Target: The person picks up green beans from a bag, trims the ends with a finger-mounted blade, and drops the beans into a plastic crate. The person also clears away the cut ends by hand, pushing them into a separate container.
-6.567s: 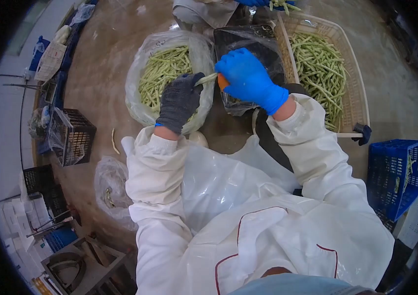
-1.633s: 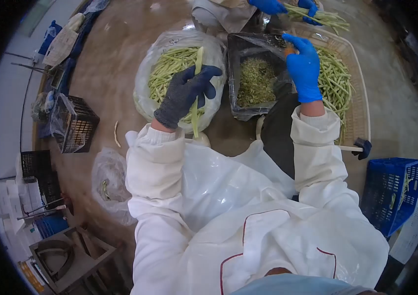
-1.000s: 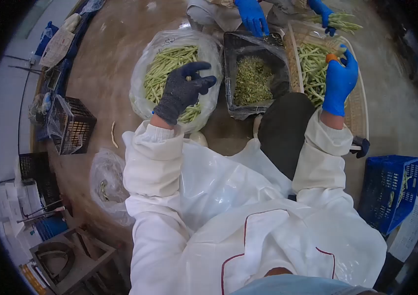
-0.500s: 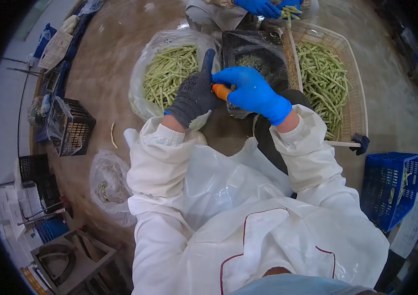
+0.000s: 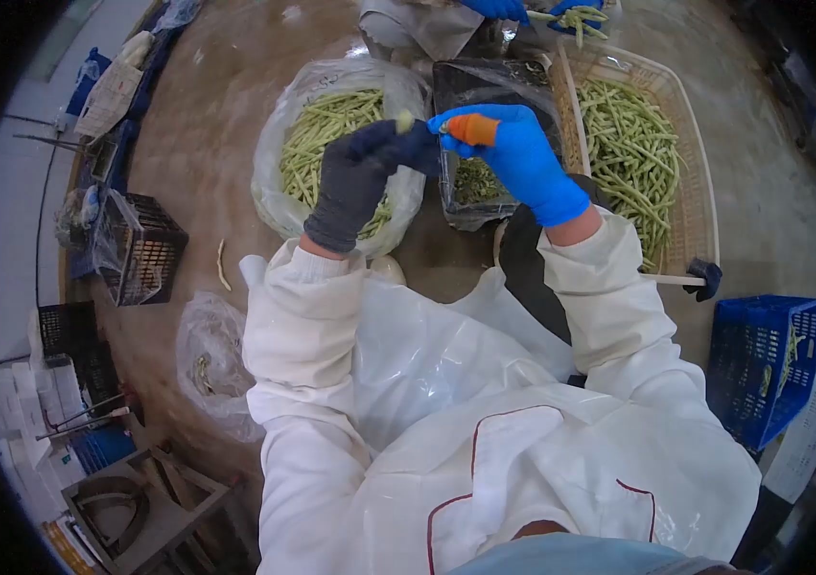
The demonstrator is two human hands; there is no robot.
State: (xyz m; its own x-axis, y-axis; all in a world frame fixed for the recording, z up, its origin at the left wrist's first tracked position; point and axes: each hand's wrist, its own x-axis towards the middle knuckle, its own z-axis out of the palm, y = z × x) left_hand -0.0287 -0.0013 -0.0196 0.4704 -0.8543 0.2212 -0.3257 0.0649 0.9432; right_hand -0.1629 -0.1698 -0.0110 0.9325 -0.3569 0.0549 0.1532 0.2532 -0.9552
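My left hand (image 5: 355,172), in a dark grey glove with navy fingers, is closed around a green bean (image 5: 404,122); only its pale end shows above the fingers. My right hand (image 5: 518,158) wears a blue glove with an orange cover on one finger. Its fingertips are pinched together close to the left fingers, and what they hold is too small to tell. Behind my left hand stands a clear plastic bag (image 5: 274,144) full of green beans (image 5: 336,120). Under my right hand is a black lined crate (image 5: 456,81) with small green scraps (image 5: 480,182).
A beige crate (image 5: 700,182) of beans stands at the right. Across from me, a person's blue-gloved hand (image 5: 581,14) holds several beans. Blue crate (image 5: 763,364) lies right, black crate (image 5: 144,249) left. A plastic bag (image 5: 211,364) and one bean (image 5: 222,264) lie on the floor.
My left hand has turned and closed its fingers, and a bean end now shows. My right hand has shifted slightly right and up, its orange-covered finger now on top.
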